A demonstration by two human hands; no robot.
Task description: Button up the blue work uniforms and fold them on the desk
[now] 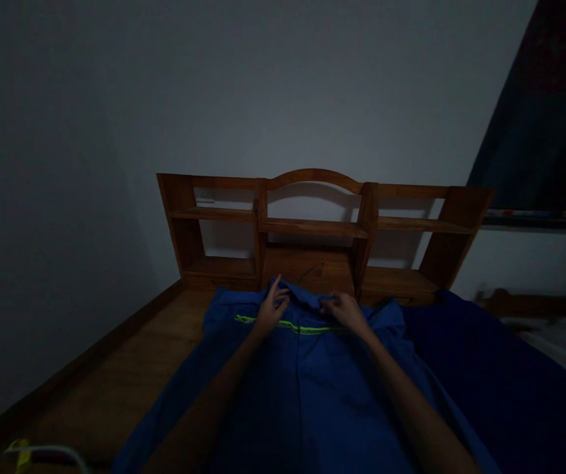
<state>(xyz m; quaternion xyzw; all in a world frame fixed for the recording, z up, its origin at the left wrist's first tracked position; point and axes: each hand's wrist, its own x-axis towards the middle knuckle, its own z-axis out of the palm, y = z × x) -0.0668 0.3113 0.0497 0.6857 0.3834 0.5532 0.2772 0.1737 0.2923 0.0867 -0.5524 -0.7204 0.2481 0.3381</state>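
My left hand (270, 309) and right hand (343, 309) pinch the shirt (307, 388) collar, just below the headboard (312, 230).

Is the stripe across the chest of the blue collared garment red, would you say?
No, the stripe across the blue collared garment, running between the left hand and the right hand, is neon yellow-green.

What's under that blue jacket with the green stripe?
The blue jacket lies on a wooden platform, bare at its left; dark blue cloth shows at its right. Anything directly beneath is covered.
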